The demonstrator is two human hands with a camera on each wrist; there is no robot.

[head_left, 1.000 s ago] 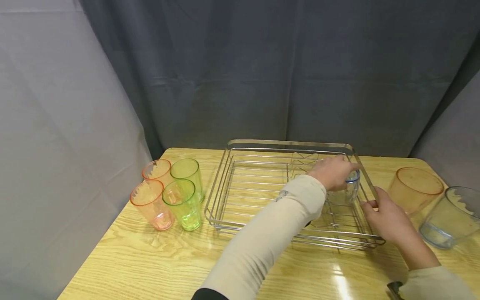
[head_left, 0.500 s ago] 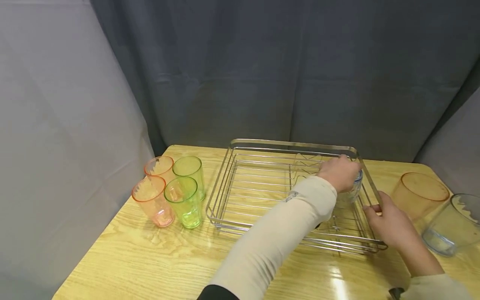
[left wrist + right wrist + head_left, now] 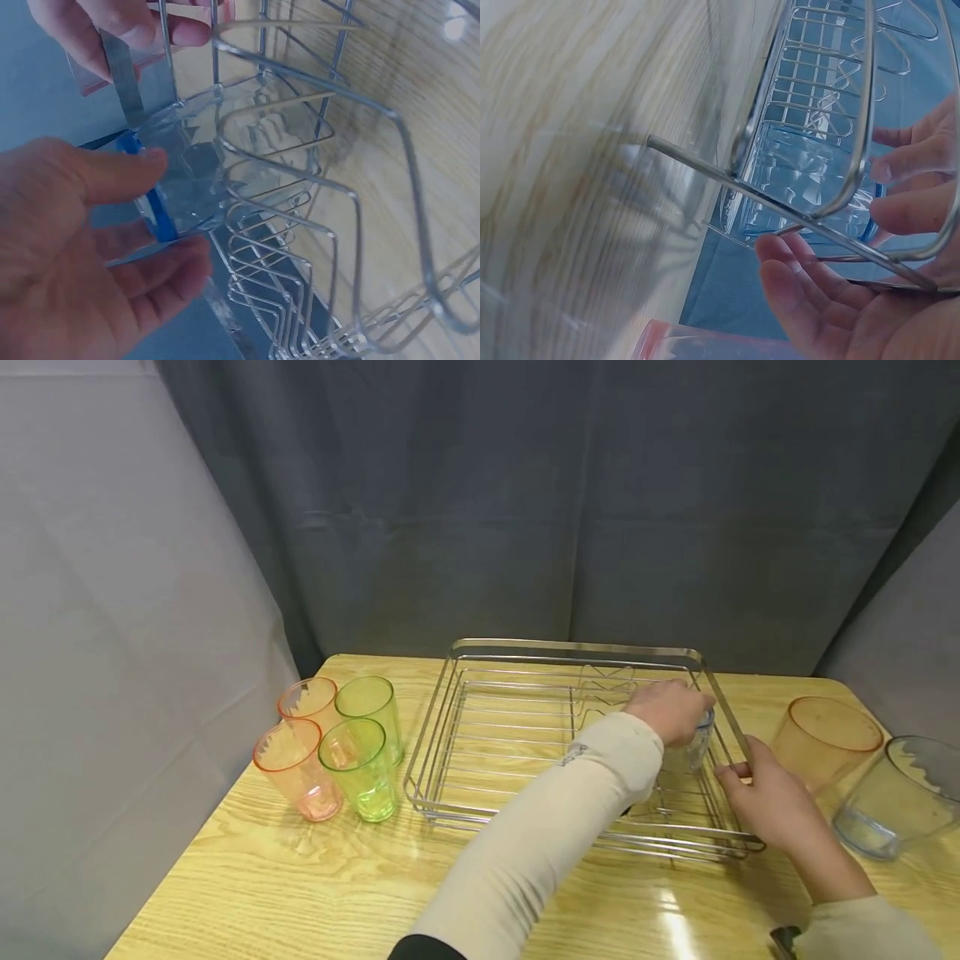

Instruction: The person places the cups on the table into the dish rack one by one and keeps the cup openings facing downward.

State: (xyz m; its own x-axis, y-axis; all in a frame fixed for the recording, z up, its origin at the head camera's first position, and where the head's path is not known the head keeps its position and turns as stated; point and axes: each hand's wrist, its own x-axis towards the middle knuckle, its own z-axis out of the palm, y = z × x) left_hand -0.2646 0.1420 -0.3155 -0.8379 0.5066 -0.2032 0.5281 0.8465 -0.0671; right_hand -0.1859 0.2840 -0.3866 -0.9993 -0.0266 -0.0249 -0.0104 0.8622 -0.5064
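Observation:
A wire dish rack (image 3: 517,752) stands on the wooden table. Inside its right end is a clear glass (image 3: 214,154) with a blue rim. My left hand (image 3: 670,712) reaches over the rack and grips this glass at the rim, thumb on one side and fingers on the other. In the left wrist view the glass lies beside the rack's bent wire prongs (image 3: 337,195). My right hand (image 3: 776,797) holds the rack's right side, with the thumb and fingertips at the top rail. In the head view my left hand covers part of the glass.
Left of the rack stand two orange-rimmed glasses (image 3: 298,768) and two green glasses (image 3: 365,768), close together. Beyond my right hand are an orange glass (image 3: 825,743) and a clear glass (image 3: 896,797). A dark curtain (image 3: 450,527) hangs behind the table.
My left hand and the blue-rimmed glass have shifted slightly toward me within the rack's right end. My right hand keeps its hold on the rack; the head view has swayed a little.

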